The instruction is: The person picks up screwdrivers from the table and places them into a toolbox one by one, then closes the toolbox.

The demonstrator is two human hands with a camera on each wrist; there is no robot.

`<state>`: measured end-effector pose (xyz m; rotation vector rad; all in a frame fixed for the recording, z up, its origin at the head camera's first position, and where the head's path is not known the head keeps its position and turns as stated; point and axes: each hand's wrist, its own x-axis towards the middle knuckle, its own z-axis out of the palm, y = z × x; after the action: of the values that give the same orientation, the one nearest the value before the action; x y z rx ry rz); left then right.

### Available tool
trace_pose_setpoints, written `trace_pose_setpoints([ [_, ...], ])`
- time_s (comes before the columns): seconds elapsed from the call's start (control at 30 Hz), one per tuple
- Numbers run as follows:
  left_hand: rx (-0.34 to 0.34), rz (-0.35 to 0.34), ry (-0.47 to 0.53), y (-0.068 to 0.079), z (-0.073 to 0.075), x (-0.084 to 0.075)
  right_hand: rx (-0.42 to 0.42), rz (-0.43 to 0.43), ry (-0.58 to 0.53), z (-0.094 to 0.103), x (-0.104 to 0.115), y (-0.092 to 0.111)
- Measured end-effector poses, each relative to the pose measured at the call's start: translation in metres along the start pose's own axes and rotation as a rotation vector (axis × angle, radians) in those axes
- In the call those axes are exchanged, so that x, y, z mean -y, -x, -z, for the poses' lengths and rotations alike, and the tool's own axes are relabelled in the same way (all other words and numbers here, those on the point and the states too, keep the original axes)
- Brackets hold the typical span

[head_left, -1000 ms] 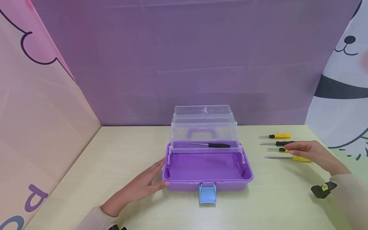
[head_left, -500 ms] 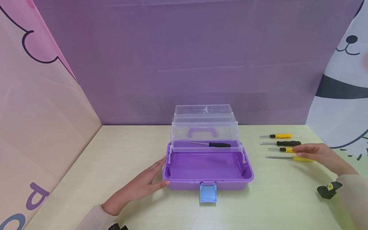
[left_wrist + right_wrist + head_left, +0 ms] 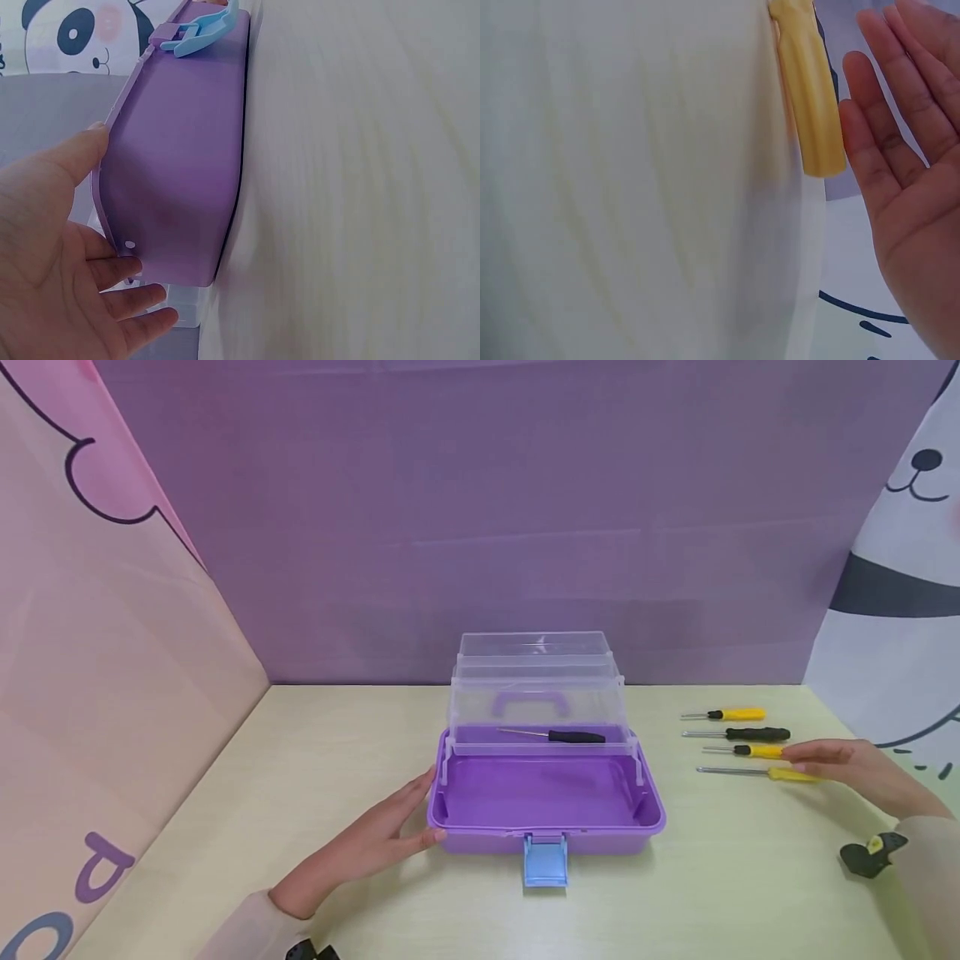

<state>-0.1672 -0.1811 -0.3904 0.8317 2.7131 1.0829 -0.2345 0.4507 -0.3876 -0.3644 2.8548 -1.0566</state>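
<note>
The left hand, fingers spread, touches the purple box. The right hand, fingers extended, grips nothing; contact with the front yellow screwdriver is unclear.

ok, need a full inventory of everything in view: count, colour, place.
toolbox: 1, purple, open, mid-table
clear tiered section: 1, transparent, at toolbox's back
carry handle: 1, purple, seen through clear section
latch: 1, light blue, toolbox front
slim screwdriver: 1, black-handled, across toolbox's rear
yellow-and-black screwdrivers: 2, farthest and third in right-hand row
black-handled screwdriver: 1, second in row
yellow-handled screwdriver: 1, nearest in row
table: 1, pale, under everything
backdrop: 1, purple, rear
printed side panels: 2, beige-pink left, panda print right
sleeves: 2, pale, both arms
wrist devices: 2, black, both wrists
left hand: 1, touching toolbox's left end
right hand: 1, by nearest two row handles
</note>
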Motion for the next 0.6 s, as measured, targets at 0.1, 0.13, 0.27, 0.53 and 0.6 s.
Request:
trace_pose_setpoints([
  [0.1,-0.004,-0.001,-0.007,0.0,0.0,0.0,-0.015,0.028,-0.014,0.0,-0.001,0.001],
  [0.13,-0.005,-0.002,-0.008,0.0,0.0,0.0,-0.022,0.029,-0.018,0.001,-0.001,0.002],
  [0.27,-0.008,-0.008,-0.006,0.0,0.0,0.0,-0.056,0.022,0.028,0.003,-0.003,0.002],
  [0.53,-0.01,-0.005,-0.013,0.0,0.0,-0.001,-0.059,0.004,0.045,0.007,-0.011,0.008],
  [0.6,-0.01,-0.005,-0.014,0.0,0.0,-0.001,-0.057,-0.005,0.032,0.008,-0.013,0.009],
])
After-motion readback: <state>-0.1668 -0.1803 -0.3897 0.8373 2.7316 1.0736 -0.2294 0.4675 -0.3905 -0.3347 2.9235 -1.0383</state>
